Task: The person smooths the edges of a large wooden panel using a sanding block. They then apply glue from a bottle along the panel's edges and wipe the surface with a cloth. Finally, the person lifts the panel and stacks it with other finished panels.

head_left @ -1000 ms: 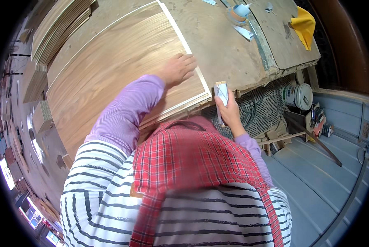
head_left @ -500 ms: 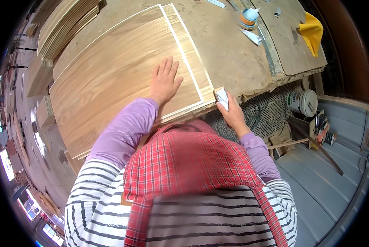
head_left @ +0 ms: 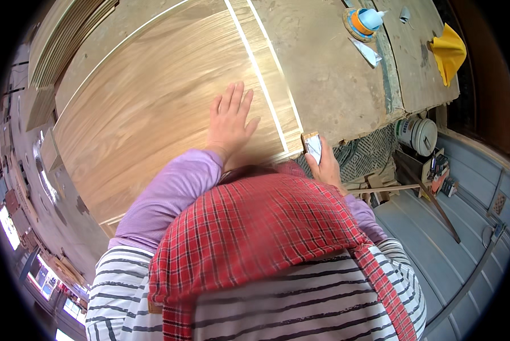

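Note:
A wood-grain panel (head_left: 147, 108) with white edging and a white inlaid line lies on the workbench in front of me. My left hand (head_left: 230, 122) rests flat on it, fingers spread, near the right end. At the panel's near right corner, my right hand (head_left: 326, 166) grips a small sanding block (head_left: 311, 144) with a whitish, grey-streaked face and a tan edge. The block stands against the panel's right edge. Its underside is hidden, and my fingers wrap partly out of sight behind it.
A stack of panels (head_left: 67, 42) stands at the far left. On the bench's right side are a glue bottle (head_left: 371, 20) in a roll of orange tape, a folded white paper piece (head_left: 366, 52) and a yellow cloth (head_left: 449, 54). A white bucket (head_left: 417, 135) sits below the bench.
The view has shifted, so the bench things sit further right. My right hand stays by the panel's corner with the sanding block slightly nearer me; my left hand still lies on the panel.

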Available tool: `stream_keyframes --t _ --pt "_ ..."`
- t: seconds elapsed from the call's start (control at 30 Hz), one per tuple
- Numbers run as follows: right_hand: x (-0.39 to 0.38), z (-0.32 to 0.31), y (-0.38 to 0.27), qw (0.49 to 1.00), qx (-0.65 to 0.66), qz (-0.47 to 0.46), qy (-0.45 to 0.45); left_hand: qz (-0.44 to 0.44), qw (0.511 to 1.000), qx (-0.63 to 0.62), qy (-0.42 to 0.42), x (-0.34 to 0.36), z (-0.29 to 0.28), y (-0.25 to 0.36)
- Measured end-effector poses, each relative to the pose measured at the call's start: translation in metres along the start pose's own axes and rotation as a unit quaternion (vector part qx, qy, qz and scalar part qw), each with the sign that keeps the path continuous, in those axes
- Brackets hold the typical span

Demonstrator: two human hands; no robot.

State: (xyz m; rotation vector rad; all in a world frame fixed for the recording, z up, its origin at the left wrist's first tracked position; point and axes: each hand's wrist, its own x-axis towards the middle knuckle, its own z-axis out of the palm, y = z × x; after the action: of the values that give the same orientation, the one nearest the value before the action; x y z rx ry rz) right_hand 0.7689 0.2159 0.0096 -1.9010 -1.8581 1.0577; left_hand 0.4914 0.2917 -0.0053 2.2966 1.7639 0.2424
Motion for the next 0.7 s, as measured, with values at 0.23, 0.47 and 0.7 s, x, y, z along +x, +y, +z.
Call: stream_keyframes --t 0.23,0.47,0.7 --pt "0.073 0.014 -0.038 0.984 -0.121 -0.094 0.092 -0.006 1.000 -0.012 -0.007 0.003 -0.001 0.002" --pt "0.272 0.033 -0.116 0.974 -0.111 -0.143 0.136 -0.020 0.995 -0.092 -0.026 -0.001 -0.007 0.000" --pt "0.435 0.048 -0.189 0.946 -0.153 -0.178 0.223 -0.022 0.994 -0.090 -0.059 -0.006 -0.011 0.001"
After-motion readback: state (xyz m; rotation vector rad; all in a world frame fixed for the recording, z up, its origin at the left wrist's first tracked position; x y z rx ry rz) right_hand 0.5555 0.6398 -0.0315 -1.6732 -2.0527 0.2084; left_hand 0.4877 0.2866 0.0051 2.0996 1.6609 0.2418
